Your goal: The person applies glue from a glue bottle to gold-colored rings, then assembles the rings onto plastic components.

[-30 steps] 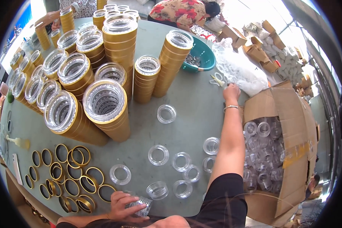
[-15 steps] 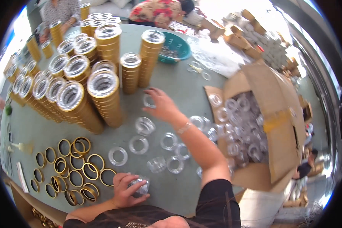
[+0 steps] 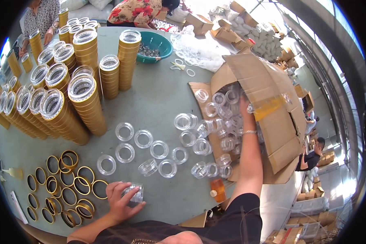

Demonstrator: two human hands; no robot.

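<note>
My left hand (image 3: 120,200) rests near the table's front edge, its fingers closed round a small stack of clear plastic rings (image 3: 136,193). My right hand (image 3: 245,107) reaches into an open cardboard box (image 3: 278,138) at the right; its fingers are hidden among clear rings and behind the flap. A heap of clear rings (image 3: 227,131) fills the box's mouth and spills onto the table. Between box and left hand lie several loose clear rings (image 3: 159,149), some stacked. Left of my left hand are scattered gold-and-black rings (image 3: 82,186).
Tall gold stacks topped with clear rings (image 3: 65,116) crowd the left of the table. A teal basket (image 3: 166,44) holds small pieces. An amber bottle (image 3: 219,190) lies by my right arm. Two people (image 3: 136,12) (image 3: 42,18) are across the table; another person (image 3: 313,152) is farther right.
My right hand has gone from the table's middle, beside the gold stacks, right into the box. More clear rings lie spread singly. My left hand keeps its stack. The view has swung right.
</note>
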